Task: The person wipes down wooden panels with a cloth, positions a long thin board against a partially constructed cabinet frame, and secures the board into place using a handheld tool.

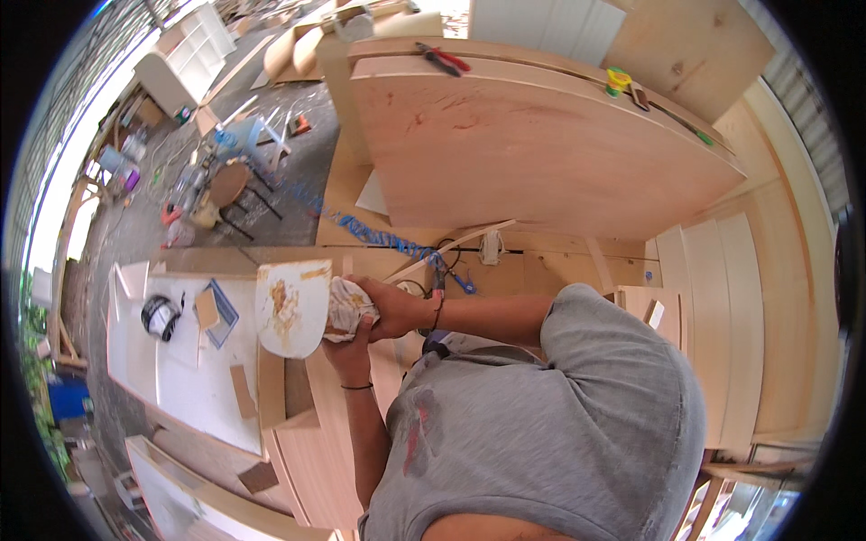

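Grey shirt (559, 433) is filling the lower right of the view, nearest the cam; person is leaning over the bench. Both forearms are coming in from that side.

Left hand (347, 347) is closing around the lower edge of a stained rag (347, 307), wristband on the forearm below it. Right hand (397, 307) is gripping the same rag from the right side, fingers curled tight, bracelet at the wrist. Hands are touching each other, both wrapped on the rag, no gap showing.

Rag is pressing against a white curved panel (290, 307) w/ brown smears on its face. Panel is standing upright just left of the hands, above a light wood bench (316, 442).

Left of the panel a white board (194, 379) is lying flat, carrying a black-and-white roll (161, 316) and a few small wood blocks (242, 389).

Behind the hands a big round plywood sheet (532, 144) is leaning, w/ red-handled pliers (444, 59) resting on its top edge and a yellow-green tape measure (618, 81) further right. Blue coiled hose (388, 239) is running across the floor below the sheet. Stool (227, 185) is standing well off to the left amid clutter.
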`<action>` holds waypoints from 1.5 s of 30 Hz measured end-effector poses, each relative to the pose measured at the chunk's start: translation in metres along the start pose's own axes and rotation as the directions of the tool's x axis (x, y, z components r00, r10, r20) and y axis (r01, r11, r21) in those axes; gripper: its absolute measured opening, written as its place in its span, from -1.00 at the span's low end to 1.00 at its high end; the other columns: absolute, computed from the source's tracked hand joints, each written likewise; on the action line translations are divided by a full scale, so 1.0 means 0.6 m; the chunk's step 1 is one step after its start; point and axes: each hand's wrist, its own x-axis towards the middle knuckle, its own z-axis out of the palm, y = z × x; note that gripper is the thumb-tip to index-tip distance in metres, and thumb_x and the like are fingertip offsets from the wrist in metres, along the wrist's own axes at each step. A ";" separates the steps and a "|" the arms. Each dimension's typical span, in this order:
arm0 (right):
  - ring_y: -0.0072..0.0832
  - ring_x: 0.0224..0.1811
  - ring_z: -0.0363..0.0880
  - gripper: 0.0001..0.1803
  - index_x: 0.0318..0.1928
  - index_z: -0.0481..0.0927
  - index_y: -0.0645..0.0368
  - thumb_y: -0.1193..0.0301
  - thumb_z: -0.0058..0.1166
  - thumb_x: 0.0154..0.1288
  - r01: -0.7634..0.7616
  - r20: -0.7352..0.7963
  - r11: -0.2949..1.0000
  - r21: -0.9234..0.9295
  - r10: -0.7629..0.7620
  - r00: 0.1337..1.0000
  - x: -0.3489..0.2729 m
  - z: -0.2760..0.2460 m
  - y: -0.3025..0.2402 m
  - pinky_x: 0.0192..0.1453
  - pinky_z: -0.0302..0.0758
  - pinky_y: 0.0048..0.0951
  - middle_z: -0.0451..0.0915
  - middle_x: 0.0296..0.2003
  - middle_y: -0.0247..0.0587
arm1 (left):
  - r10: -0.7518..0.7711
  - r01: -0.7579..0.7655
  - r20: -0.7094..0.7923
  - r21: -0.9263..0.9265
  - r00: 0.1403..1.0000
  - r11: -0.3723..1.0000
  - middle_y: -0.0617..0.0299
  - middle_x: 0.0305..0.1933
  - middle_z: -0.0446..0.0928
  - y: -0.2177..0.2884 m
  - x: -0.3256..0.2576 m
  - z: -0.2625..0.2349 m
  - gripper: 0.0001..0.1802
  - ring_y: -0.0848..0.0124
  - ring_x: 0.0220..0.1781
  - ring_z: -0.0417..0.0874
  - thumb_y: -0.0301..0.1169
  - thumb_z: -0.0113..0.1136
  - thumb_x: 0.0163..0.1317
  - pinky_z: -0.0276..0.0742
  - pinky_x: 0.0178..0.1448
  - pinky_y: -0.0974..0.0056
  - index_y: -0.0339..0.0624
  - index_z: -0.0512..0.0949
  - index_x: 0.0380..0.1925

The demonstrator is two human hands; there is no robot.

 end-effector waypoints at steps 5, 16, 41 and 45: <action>-0.23 0.09 0.44 -0.06 0.19 0.20 0.21 0.24 0.39 -0.22 -0.023 -0.267 0.992 0.124 0.055 0.962 0.023 -0.149 0.007 0.15 0.39 -0.29 0.42 0.05 0.01 | 0.047 -0.074 0.174 0.154 0.984 0.985 -0.02 0.31 0.12 -0.013 0.060 0.050 0.04 0.12 0.33 0.23 -0.23 0.43 -0.04 0.20 0.33 0.11 -0.29 -0.05 0.31; -0.26 0.04 0.48 -0.04 0.10 0.25 0.39 0.17 0.49 -0.27 -0.128 -0.847 0.949 -0.289 -0.191 0.496 0.185 -0.796 0.041 0.09 0.44 -0.31 0.50 -0.02 0.03 | -0.706 0.723 -0.333 -0.097 0.624 0.685 0.15 -0.18 0.46 -0.216 -0.128 -0.055 -0.42 0.48 -0.25 0.52 -0.20 0.19 0.20 0.47 -0.25 0.39 -0.37 0.25 0.06; -0.24 0.12 0.43 0.19 0.11 0.17 0.65 -0.01 0.50 -0.34 -0.394 -0.855 0.808 -0.438 -0.238 0.461 0.301 -1.095 0.351 0.24 0.36 -0.35 0.42 0.09 0.09 | -0.771 0.906 -0.483 0.296 0.414 0.301 0.02 -0.28 0.54 -0.244 -0.328 -0.070 -0.45 0.36 -0.31 0.58 -0.14 0.20 0.09 0.50 -0.21 0.31 -0.39 0.44 -0.06; -0.29 0.21 0.33 0.13 0.19 0.10 0.61 0.05 0.43 -0.17 -0.426 -0.736 0.788 -0.444 -0.049 0.675 0.266 -1.115 0.300 0.32 0.25 -0.37 0.35 0.17 0.07 | -0.679 0.788 -0.432 0.484 0.593 0.380 0.03 -0.27 0.54 -0.318 -0.367 -0.085 -0.43 0.34 -0.31 0.57 -0.12 0.20 0.09 0.49 -0.18 0.27 -0.41 0.45 -0.07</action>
